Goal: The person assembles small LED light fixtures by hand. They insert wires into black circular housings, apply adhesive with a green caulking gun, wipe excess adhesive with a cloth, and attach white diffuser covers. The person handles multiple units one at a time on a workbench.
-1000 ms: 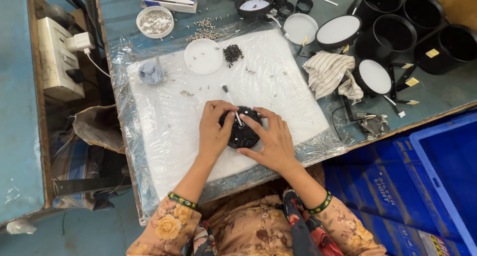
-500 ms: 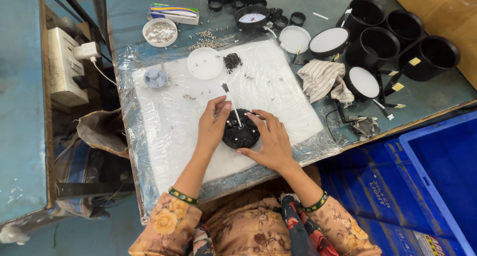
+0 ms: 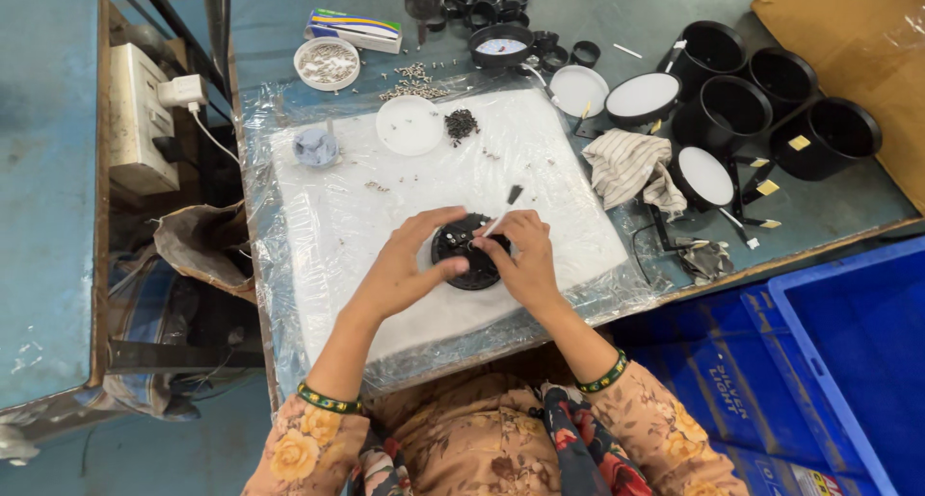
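Fingers of the left hand (image 3: pixel 409 265) curl around the round black housing (image 3: pixel 469 255) on the white pad (image 3: pixel 385 207), thumb on its rim. The right hand (image 3: pixel 525 260) pinches a thin white-handled tool (image 3: pixel 501 212) — tip just between both hands' fingers, over the housing.

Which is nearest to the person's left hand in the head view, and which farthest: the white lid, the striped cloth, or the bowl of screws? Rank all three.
Measured from the left hand:
1. White lid, straight ahead on the plastic-covered mat.
2. Bowl of screws, farther back and to the left, beyond the mat.
3. Striped cloth, off to the right, past the right hand.
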